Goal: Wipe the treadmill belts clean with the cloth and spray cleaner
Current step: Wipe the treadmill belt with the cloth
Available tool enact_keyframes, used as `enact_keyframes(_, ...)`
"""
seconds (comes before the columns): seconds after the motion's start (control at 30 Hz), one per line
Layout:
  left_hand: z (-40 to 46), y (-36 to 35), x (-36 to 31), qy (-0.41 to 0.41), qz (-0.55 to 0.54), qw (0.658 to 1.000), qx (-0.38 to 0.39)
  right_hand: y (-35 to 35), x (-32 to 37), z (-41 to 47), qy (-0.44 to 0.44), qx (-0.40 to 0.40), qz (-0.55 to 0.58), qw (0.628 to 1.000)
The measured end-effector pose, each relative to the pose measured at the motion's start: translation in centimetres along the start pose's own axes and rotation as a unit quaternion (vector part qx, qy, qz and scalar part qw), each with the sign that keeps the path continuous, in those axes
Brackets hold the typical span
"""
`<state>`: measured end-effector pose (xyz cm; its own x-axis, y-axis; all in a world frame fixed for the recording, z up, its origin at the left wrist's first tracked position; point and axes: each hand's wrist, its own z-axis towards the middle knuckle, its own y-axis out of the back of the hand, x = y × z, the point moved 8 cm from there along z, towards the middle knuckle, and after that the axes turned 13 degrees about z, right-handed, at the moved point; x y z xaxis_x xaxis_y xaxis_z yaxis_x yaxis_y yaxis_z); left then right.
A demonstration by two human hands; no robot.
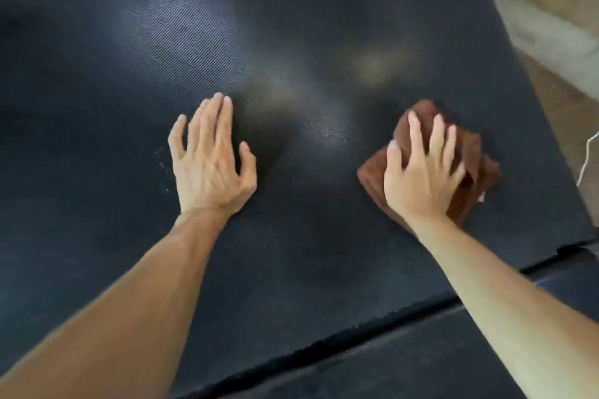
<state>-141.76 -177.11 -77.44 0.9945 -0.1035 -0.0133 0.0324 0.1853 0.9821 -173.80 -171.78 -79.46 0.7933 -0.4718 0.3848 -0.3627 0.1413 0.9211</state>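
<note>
The left hand (212,159) lies flat, fingers straight, on the treadmill belt (291,26). To its right, the right hand (421,168) presses spread fingers onto the brown cloth (470,152) lying on that belt.

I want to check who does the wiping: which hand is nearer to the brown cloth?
Right. The right hand lies flat on top of the brown cloth, fingers spread, pressing it on the belt. The left hand rests on bare belt, well to the cloth's left.
</note>
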Motion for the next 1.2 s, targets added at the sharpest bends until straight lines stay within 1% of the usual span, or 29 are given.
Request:
enact_keyframes(0.03,-0.4,0.1,-2.5,-0.030,-0.023,0.999,-0.001,-0.2,1.1,2.2,-0.004,0.003,-0.008,1.000)
enact_keyframes(0.07,-0.6,0.1,-5.1,-0.057,-0.044,0.997,0.007,-0.7,2.3,3.6,0.014,0.019,-0.019,1.000)
enact_keyframes(0.1,-0.5,-0.2,-7.6,-0.079,-0.057,0.995,0.023,-1.3,3.1,4.0,0.051,0.039,-0.018,0.998)
enact_keyframes(0.17,0.3,-1.2,-11.1,-0.108,-0.059,0.990,0.067,-1.1,2.9,1.3,0.140,0.069,0.000,0.988)
enact_keyframes(0.2,0.7,-1.7,-11.9,-0.113,-0.042,0.989,0.083,-0.6,1.6,-1.2,0.167,0.083,-0.002,0.983)
enact_keyframes(0.23,1.0,-2.1,-12.3,-0.108,-0.024,0.990,0.092,0.3,-0.5,-3.7,0.168,0.089,-0.007,0.982)
enact_keyframes(0.3,1.3,-2.4,-12.0,-0.081,-0.011,0.992,0.092,2.2,-4.4,-4.0,0.096,0.071,-0.014,0.993)
enact_keyframes(0.33,1.5,-2.4,-12.2,-0.075,-0.020,0.993,0.092,2.5,-6.3,-2.3,0.024,0.051,-0.008,0.998)
enact_keyframes(0.37,1.5,-2.4,-12.3,-0.076,-0.026,0.992,0.095,2.9,-7.0,0.0,-0.045,0.021,0.003,0.999)
enact_keyframes(0.4,1.4,-2.3,-12.4,-0.076,-0.030,0.992,0.097,3.0,-6.8,2.2,-0.086,-0.007,0.010,0.996)
enact_keyframes(0.43,1.3,-2.3,-12.5,-0.074,-0.029,0.992,0.098,2.8,-6.1,4.2,-0.105,-0.021,0.013,0.994)
enact_keyframes(0.47,1.4,-2.3,-12.4,-0.072,-0.027,0.992,0.099,2.3,-4.5,5.6,-0.093,-0.024,0.011,0.995)
enact_keyframes(0.5,1.4,-2.5,-12.3,-0.068,-0.026,0.992,0.103,1.7,-2.7,5.9,-0.058,-0.022,0.011,0.998)
enact_keyframes(0.53,1.4,-2.5,-12.2,-0.066,-0.027,0.992,0.106,1.1,-0.9,5.1,-0.003,-0.015,0.015,1.000)
enact_keyframes(0.57,1.3,-2.5,-12.3,-0.068,-0.028,0.992,0.106,0.6,0.4,3.3,0.053,0.000,0.020,0.998)
enact_keyframes(0.6,1.4,-2.4,-12.4,-0.070,-0.028,0.992,0.103,0.2,1.0,0.5,0.090,0.031,0.027,0.995)
enact_keyframes(0.63,1.5,-2.4,-12.3,-0.070,-0.030,0.992,0.103,0.0,0.9,-2.3,0.109,0.059,0.030,0.992)
enact_keyframes(0.67,1.5,-2.5,-12.3,-0.069,-0.035,0.991,0.108,0.1,-0.3,-4.8,0.108,0.078,0.027,0.991)
enact_keyframes(0.73,1.4,-2.5,-12.2,-0.067,-0.037,0.991,0.113,1.6,-4.0,-6.6,0.056,0.055,0.012,0.997)
enact_keyframes(0.8,1.5,-2.6,-12.2,-0.066,-0.029,0.991,0.112,3.1,-7.2,-4.0,-0.050,0.006,0.005,0.999)
enact_keyframes(0.87,1.6,-2.5,-12.2,-0.066,-0.034,0.991,0.111,3.5,-7.7,0.3,-0.120,-0.033,0.003,0.992)
enact_keyframes(0.9,1.6,-2.6,-12.2,-0.068,-0.036,0.991,0.111,3.4,-6.9,2.3,-0.123,-0.037,0.000,0.992)
enact_keyframes(0.93,1.5,-2.6,-12.2,-0.069,-0.035,0.991,0.112,3.0,-5.6,3.6,-0.108,-0.034,-0.005,0.994)
enact_keyframes(1.0,1.4,-2.7,-12.2,-0.070,-0.032,0.991,0.114,1.8,-2.9,2.8,-0.057,-0.027,0.004,0.998)
enact_keyframes(1.1,1.5,-2.7,-12.2,-0.070,-0.032,0.990,0.115,0.1,0.2,-6.0,-0.014,0.020,0.022,0.999)
enact_keyframes(1.17,1.5,-2.8,-12.2,-0.070,-0.031,0.990,0.116,-0.4,0.3,-11.3,0.013,0.069,0.033,0.997)
enact_keyframes(1.2,1.5,-2.9,-12.2,-0.070,-0.033,0.990,0.117,-0.3,-0.3,-12.2,0.033,0.087,0.031,0.995)
